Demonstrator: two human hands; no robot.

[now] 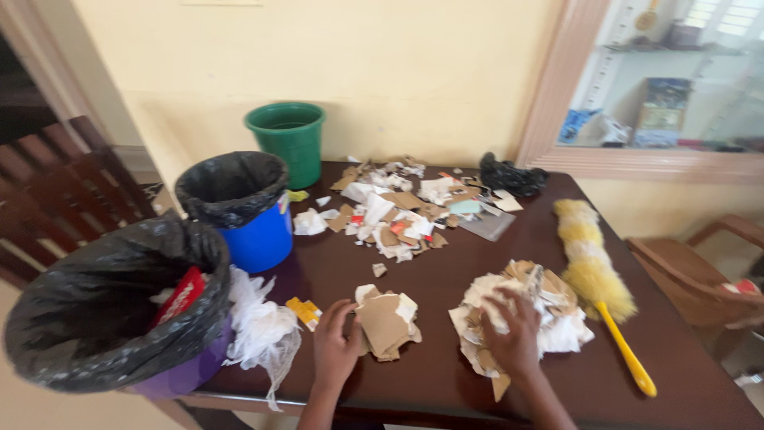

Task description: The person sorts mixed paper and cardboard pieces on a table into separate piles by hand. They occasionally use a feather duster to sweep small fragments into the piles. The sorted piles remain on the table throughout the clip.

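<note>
left hand [334,344] flat, fingers apart, touching cardboard scraps [386,322] just right of it | right hand [511,334] spread, pressing paper pile [521,314] beneath | both on tabletop [446,271] | light, limp, loose; gather from edges

Small brown cardboard scrap pile [387,322] beside larger crumpled paper-and-cardboard heap [549,318], near table edge.
</note>
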